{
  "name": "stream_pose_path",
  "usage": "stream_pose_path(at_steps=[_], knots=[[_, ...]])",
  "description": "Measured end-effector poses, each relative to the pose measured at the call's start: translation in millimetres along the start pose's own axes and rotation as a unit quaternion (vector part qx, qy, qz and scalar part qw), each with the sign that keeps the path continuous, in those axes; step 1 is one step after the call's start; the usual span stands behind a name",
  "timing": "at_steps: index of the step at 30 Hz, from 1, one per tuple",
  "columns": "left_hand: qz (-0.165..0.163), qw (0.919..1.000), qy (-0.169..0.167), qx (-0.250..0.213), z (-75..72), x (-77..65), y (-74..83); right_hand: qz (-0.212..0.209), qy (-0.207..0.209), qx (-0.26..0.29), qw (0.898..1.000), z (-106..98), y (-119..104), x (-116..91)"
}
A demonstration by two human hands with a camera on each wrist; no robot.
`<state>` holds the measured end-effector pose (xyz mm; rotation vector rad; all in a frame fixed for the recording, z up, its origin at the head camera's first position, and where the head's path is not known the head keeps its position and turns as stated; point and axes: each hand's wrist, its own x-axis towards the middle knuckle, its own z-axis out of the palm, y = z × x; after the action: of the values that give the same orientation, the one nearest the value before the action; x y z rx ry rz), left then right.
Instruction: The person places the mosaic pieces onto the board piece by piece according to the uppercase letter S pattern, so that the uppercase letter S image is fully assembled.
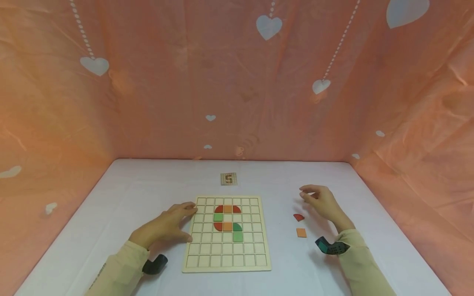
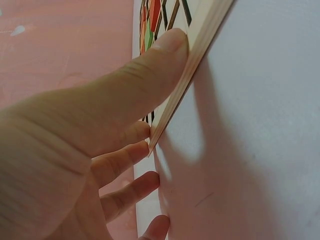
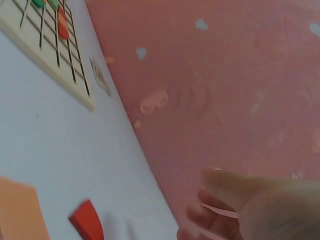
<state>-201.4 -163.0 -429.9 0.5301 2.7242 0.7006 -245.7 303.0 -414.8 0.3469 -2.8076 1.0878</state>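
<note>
My left hand (image 1: 168,222) spans the left edge of a wooden grid board (image 1: 226,260). Its thumb (image 2: 172,42) rests at the rim, and the fingers spread along the side farther back. On the board, red quarter-circles (image 1: 219,209), orange squares (image 1: 227,209), light green squares (image 1: 238,237) and a dark green quarter-circle (image 1: 237,227) form a shape like an S or 5. To the right of the board, my right hand (image 1: 324,203) hovers over the table with loosely bent fingers and nothing between them. Nearest to it lie a loose red quarter-circle (image 1: 298,217) and an orange square (image 1: 301,233).
Behind the board lies a small card (image 1: 228,179) with a brown figure like a 5 on a grid. A white cloth covers the table (image 1: 148,181). Pink curtains (image 1: 237,82) with white hearts enclose its back and sides. Each wrist carries a dark device (image 1: 332,246).
</note>
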Motion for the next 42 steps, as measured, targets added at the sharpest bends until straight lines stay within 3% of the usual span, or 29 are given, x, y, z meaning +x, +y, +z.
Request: stream_pose_path(at_steps=[11,17,32,42], knots=[[0.005,1.0000,0.006,0.002,0.2,-0.6,0.0,0.053,0.004,0.012,0.999,1,22,-1],[0.010,0.9998,0.008,0.012,-0.4,-0.7,1.6,0.083,-0.023,-0.010,0.996,8,35,-5],[-0.004,0.9999,0.005,-0.009,1.0,-1.0,1.4,0.079,-0.026,-0.049,0.995,16,41,-5],[0.013,0.9998,0.013,0.000,0.2,-1.4,0.4,0.099,-0.031,-0.024,0.994,8,37,-5]])
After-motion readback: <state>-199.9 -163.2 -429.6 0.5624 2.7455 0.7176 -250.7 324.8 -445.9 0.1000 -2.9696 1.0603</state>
